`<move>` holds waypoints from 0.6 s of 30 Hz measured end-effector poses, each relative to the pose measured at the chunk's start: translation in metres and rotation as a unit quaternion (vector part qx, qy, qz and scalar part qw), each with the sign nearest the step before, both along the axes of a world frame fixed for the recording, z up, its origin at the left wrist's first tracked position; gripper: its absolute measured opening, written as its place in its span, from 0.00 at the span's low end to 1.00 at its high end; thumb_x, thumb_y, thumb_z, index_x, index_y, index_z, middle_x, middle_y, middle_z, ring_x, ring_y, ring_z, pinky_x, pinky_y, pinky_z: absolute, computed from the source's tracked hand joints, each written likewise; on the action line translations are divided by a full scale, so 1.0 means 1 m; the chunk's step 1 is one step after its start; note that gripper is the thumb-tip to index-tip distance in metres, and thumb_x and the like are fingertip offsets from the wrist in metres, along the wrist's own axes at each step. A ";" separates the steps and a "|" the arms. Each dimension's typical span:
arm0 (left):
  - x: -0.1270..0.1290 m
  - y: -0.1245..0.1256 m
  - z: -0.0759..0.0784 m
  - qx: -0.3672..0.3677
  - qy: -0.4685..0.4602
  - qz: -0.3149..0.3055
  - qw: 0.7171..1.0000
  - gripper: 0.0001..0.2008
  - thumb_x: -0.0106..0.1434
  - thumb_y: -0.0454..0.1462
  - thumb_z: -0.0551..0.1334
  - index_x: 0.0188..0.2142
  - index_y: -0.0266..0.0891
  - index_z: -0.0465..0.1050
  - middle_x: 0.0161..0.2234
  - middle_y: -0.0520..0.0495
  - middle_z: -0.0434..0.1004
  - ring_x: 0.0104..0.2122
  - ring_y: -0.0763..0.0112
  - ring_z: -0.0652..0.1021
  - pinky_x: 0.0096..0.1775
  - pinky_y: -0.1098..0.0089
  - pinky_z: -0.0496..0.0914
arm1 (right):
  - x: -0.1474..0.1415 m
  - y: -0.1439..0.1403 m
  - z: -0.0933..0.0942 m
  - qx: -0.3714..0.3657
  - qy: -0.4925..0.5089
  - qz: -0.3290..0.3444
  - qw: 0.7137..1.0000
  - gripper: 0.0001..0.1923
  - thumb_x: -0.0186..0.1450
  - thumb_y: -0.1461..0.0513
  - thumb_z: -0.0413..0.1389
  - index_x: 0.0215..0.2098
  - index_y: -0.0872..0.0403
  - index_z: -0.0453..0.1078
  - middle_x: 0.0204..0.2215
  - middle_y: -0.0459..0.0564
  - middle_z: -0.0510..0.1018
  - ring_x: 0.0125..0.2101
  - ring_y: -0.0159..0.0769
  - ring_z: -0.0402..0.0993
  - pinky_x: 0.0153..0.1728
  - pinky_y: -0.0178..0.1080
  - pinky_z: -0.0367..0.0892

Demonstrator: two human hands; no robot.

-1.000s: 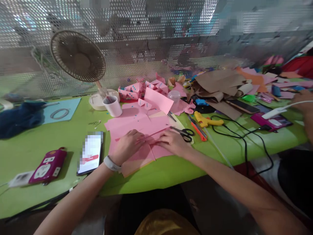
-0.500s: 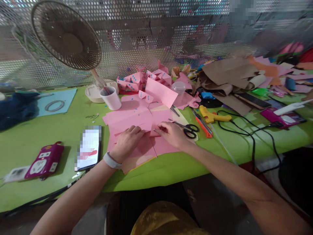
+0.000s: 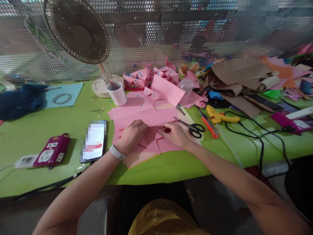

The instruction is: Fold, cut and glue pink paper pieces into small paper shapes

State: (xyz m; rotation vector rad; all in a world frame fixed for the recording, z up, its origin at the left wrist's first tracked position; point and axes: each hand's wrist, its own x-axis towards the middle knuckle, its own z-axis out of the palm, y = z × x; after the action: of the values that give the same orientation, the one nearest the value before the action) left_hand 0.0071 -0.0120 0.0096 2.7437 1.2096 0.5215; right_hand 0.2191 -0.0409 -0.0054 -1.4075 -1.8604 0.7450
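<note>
In the head view, a pink paper sheet [image 3: 158, 118] lies over other pink papers on the table, and both my hands are at its near edge. My left hand [image 3: 134, 134], below a pale wristband, is closed on that edge, fingertips curled down against the paper. Close to its right, my right hand [image 3: 174, 133] pinches the same edge between thumb and fingers. Just past my right hand lie black-handled scissors [image 3: 195, 130]. Pink paper shapes with blue dots [image 3: 144, 76] are heaped behind the sheets, beside an upright-leaning pink card [image 3: 167, 89].
An orange utility knife [image 3: 210, 127] and a yellow glue gun [image 3: 221, 117] with a looping black cord lie right. Leftward are a phone [image 3: 94, 142], a purple power strip [image 3: 52, 151], a white cup [image 3: 117, 94] and a fan [image 3: 78, 32]. Brown paper [image 3: 239, 71] is piled back right.
The pink sheet's near edge, spread lower under my fingers before, is now drawn up into a narrow edge between my hands. The view has shifted slightly, moving the scene rightward.
</note>
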 end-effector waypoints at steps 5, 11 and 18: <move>-0.001 -0.002 0.002 0.003 0.003 0.000 1.000 0.14 0.71 0.37 0.51 0.42 0.37 0.76 0.38 0.41 0.74 0.38 0.64 0.74 0.40 0.64 0.71 | -0.003 0.001 0.003 -0.030 0.004 -0.018 0.999 0.07 0.60 0.66 0.57 0.37 0.54 0.76 0.31 0.49 0.82 0.30 0.34 0.76 0.31 0.34 0.68; -0.004 -0.012 0.004 0.028 0.047 -0.033 0.998 0.15 0.67 0.34 0.54 0.52 0.38 0.69 0.50 0.39 0.72 0.47 0.58 0.74 0.47 0.57 0.70 | -0.005 0.002 -0.004 -0.026 0.021 -0.044 0.998 0.07 0.60 0.64 0.58 0.38 0.53 0.73 0.28 0.47 0.80 0.30 0.34 0.76 0.30 0.34 0.67; 0.003 -0.028 0.004 -0.004 0.072 -0.027 0.997 0.15 0.68 0.35 0.54 0.52 0.37 0.68 0.53 0.37 0.69 0.52 0.55 0.70 0.52 0.55 0.67 | -0.007 -0.001 -0.002 -0.011 0.011 -0.065 0.998 0.09 0.60 0.65 0.57 0.40 0.53 0.71 0.27 0.46 0.79 0.29 0.33 0.75 0.30 0.34 0.66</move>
State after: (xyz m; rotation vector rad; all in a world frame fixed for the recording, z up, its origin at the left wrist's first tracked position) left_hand 0.0099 -0.0403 0.0136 2.8399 1.1592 0.3182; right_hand 0.2120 -0.0419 -0.0078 -1.5125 -1.7307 0.7149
